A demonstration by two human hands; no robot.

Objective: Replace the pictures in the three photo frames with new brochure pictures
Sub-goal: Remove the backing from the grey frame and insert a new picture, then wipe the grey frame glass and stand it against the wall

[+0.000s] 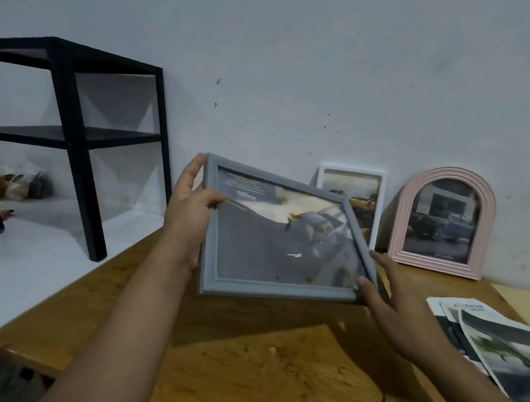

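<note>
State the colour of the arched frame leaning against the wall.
Pink: the arched frame has a pale pink ribbed border, seen in the head view.

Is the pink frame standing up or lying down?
Standing up. The pink frame rests on its flat bottom edge on the table, arch on top, close against the wall.
</note>
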